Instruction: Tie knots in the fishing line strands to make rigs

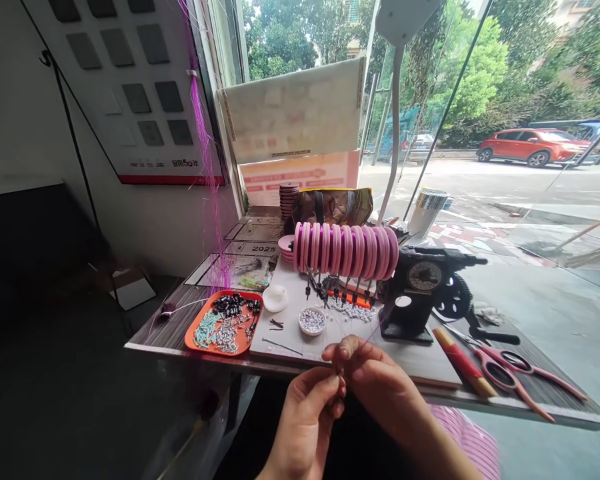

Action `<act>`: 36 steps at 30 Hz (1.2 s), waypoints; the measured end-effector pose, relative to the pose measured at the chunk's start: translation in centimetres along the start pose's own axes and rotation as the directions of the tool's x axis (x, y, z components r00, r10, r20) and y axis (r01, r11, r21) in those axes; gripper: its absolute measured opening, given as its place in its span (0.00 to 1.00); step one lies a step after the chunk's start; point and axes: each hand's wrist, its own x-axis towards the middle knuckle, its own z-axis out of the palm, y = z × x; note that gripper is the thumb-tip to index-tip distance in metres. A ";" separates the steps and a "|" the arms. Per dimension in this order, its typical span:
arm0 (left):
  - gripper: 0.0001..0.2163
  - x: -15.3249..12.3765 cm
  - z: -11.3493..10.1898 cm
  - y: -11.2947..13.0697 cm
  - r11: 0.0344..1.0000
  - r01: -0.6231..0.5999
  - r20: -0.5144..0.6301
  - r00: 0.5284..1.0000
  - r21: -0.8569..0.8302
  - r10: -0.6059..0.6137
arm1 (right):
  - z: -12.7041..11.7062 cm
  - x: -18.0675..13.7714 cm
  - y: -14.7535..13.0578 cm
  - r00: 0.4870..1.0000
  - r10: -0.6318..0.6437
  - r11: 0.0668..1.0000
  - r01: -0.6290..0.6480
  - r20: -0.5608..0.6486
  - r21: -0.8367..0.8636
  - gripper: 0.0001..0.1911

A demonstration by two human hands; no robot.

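1. Far left, a bundle of purple threads (205, 137) hangs loose past the table's edge, well apart from the hands.

2. An orange tray (193, 330) holds black, turquoise and silvery beads, loosely grouped by colour.

3. On a pale board (290, 333), a thin metal rod (283, 346) lies near the front edge, close to a small bowl (307, 333) filled with silvery beads.

4. The left hand (307, 407), in front of the board, presses thumb to forefinger on a tiny item (339, 375), too small to identify. A steady pinch close to the tip would probably serve best.

5. Behind the hands, pink spools (345, 250) stand in a row, small dark pieces dangling beneath.

6. The right hand (380, 377) meets the left, fingers curled in a pinch, apparently on fine threads (373, 331) stretching toward the spools; their ends are hidden. Light, even tension should guard against slack and snags, and wrists held low should leave the lines clear.

7. At right, a black machine (407, 307) with dial and crank stands on the board.

8. Scissors (517, 367) lie near the table's right edge, beside a red-and-yellow stick (464, 363), both apart from the fingers.
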 end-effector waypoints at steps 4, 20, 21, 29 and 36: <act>0.05 0.3 -0.8 0.0 0.960 -0.122 0.043 0.993 0.253 0.115 | -1.1 -1.9 0.5 0.977 -0.197 0.796 0.114 -0.076 -0.594 0.09; 0.06 0.3 -0.6 1.5 0.585 -0.374 0.238 0.924 0.719 0.299 | 0.1 -2.7 -3.9 0.680 -0.270 -0.384 0.573 0.682 -0.724 0.15; 0.06 0.3 -0.5 1.6 0.650 -0.352 0.243 0.936 0.674 0.255 | 0.5 -1.7 -4.5 0.676 -0.191 -0.345 0.633 0.712 -0.693 0.15; 0.06 1.0 -0.4 2.8 0.880 -0.151 0.162 0.983 0.450 0.086 | 1.2 4.2 -5.2 0.679 -0.021 -0.169 0.721 0.734 -0.672 0.09; 0.08 1.1 -0.1 3.5 0.578 -0.426 0.230 0.895 0.696 0.383 | 0.8 3.9 -4.4 0.714 -0.261 -0.186 0.623 0.650 -0.759 0.11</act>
